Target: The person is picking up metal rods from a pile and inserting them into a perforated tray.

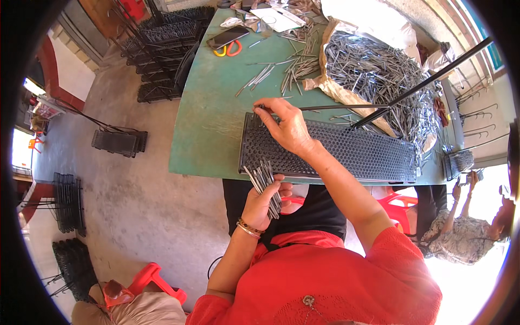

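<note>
A bundle of thin grey metal rods (264,181) is gripped in my left hand (262,203), just off the near edge of the green table. My right hand (287,127) is closed in a pinch over the far left corner of a long black perforated tray (346,149). What its fingertips hold is too small to make out. The tray lies along the table's near edge, and a black bar (433,78) slants up from it to the right. Part of the tray's left end is hidden under my right hand.
Behind the tray, torn brown paper (325,59) holds a large heap of metal rods (374,70). Loose rods (298,65), a phone (230,37) and scissors (234,49) lie on the green table (200,119). Black racks (162,59) stand on the floor; another person (460,233) is at the right.
</note>
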Available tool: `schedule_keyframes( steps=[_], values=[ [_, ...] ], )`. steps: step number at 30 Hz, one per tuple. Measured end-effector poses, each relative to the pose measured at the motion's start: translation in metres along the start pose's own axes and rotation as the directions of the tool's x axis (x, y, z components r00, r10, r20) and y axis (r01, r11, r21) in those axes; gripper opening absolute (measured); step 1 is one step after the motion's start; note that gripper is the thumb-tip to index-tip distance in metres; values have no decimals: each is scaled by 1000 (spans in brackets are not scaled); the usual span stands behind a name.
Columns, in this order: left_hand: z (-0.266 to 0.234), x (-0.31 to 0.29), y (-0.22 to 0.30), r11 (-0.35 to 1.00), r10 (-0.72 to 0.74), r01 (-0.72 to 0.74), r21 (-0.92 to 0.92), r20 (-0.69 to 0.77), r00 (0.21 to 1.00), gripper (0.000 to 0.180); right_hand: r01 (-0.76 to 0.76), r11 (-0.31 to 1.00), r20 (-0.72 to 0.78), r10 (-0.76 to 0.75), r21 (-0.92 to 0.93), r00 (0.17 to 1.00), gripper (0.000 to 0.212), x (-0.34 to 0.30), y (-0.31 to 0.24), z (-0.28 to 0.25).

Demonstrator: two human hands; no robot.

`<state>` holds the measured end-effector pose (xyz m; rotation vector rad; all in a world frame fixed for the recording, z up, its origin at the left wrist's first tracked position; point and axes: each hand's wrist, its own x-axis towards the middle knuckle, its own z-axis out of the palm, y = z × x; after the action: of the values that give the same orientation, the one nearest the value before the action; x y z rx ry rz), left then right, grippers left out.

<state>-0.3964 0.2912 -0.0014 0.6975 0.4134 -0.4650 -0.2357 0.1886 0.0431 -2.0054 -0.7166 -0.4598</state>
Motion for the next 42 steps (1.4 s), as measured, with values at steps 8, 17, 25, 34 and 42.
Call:
schedule_keyframes(
  steps=[8, 17, 25, 34, 42],
  values=[
    [-1, 0, 0, 1000, 4, -4, -1, 7, 1000, 22, -12, 1000, 44, 12, -7, 999, 17, 2, -4, -1],
    [-1, -1, 0, 1000, 1, -1, -5, 10, 1000, 22, -26, 999, 32, 27, -22, 999, 19, 1, -8, -2],
    [1, -3, 2, 1000, -3, 3, 4, 4, 1000, 23, -103, 994, -34, 104, 49, 994, 18, -6, -13, 0],
    [-1, 1, 60, 929, 350, -336, 157, -70, 934, 23, -157, 985, -121, 165, 74, 979, 18, -7, -14, 1],
    [-51, 18, 104, 880, 457, -400, 255, -228, 859, 23, -278, 955, -126, 290, 106, 949, 18, -7, -10, -1]
  ],
)
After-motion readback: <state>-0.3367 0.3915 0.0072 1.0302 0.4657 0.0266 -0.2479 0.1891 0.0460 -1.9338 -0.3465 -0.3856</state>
